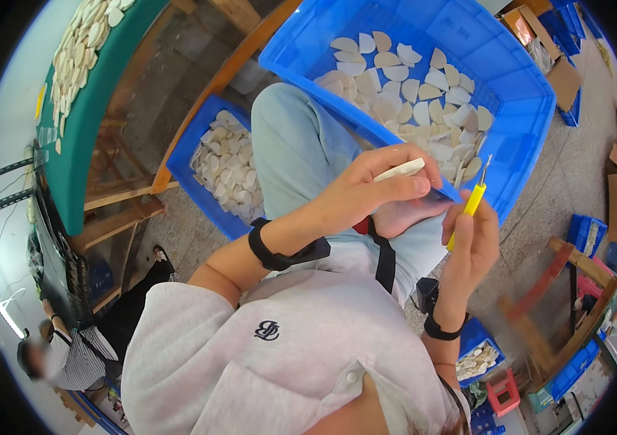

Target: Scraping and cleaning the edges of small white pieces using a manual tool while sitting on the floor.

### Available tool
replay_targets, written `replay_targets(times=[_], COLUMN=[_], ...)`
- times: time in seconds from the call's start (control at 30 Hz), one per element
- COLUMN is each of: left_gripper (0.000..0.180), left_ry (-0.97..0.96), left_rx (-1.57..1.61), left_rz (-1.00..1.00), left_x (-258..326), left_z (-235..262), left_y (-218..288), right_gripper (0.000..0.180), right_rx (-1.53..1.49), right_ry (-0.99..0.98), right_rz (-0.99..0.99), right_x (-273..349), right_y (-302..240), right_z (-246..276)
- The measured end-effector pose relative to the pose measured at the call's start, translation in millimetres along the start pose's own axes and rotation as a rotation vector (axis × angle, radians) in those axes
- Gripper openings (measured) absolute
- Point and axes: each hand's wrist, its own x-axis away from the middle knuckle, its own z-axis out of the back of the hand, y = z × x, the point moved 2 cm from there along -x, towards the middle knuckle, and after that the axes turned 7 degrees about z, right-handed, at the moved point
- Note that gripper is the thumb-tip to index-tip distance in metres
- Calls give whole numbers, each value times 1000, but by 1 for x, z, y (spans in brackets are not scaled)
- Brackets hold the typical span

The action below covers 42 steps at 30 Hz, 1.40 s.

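Observation:
My left hand [366, 187] pinches a flat white half-round piece [400, 170] between thumb and fingers, over the near edge of a large blue crate [522, 163]. To its right, my right hand [477, 243] closes round a yellow-handled tool [475, 201] with a thin metal tip pointing up and away. The tip is apart from the held piece; its exact shape is too small to tell. Many loose white and cream half-round pieces [424, 90] lie in the crate. My jeans-covered knee [287, 123] rises beside the crate.
A smaller blue crate [178, 156] of similar pieces stands left of my knee. More pieces heap on a green-topped table [76, 170] at far left. A person [84, 355] is at lower left. Another blue bin [474, 337] and a red stool [503, 394] stand at lower right.

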Motion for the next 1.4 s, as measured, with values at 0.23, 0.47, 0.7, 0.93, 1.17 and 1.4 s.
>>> replay_targets(times=[0.23,0.47,0.7,0.93,1.17,1.4], left_gripper=[23,25,25,25,25,28], left_ry=[148,223,252,274,307,298], left_rx=[-51,-186,-280,-336,-346,-220], left_rz=[31,-21,-23,-113,-138,-35], left_x=[8,12,15,13,14,10], left_z=[-7,-9,-9,-10,-8,-8], left_y=[4,1,2,1,-5,-4], right_gripper=[27,33,33,33,32,32], right_rx=[490,590,630,629,706,776], right_ry=[-141,-255,-287,-279,-275,-182], right_rz=[170,321,365,373,410,410], right_x=[-2,-2,-3,-2,-1,0], right_y=[-26,-37,-39,-38,-35,-31], right_z=[-7,-13,-11,-13,-13,-19])
